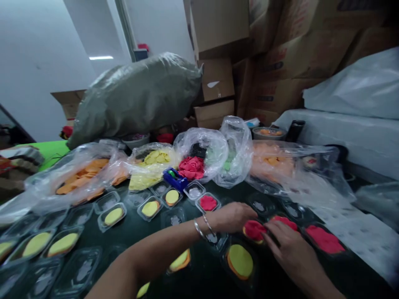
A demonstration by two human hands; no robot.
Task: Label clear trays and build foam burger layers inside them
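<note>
My left hand (232, 216), with bangles at the wrist, reaches across the dark table and rests its curled fingers on a red felt piece (254, 230) lying in a small clear tray. My right hand (288, 245) meets it from the right, fingertips touching the same red piece. Just in front lies a tray with a yellow disc on an orange one (240, 261). Another red piece (324, 240) sits in a tray to the right, and one more (208, 202) lies behind my left wrist.
Several clear trays, some holding yellow discs (114, 216), cover the table. Behind them stand open plastic bags of orange (84, 176), yellow (152, 164) and red (191, 167) pieces, and a blue tape dispenser (175, 178). A grey sack (137, 97) and cardboard boxes (216, 83) rise at the back.
</note>
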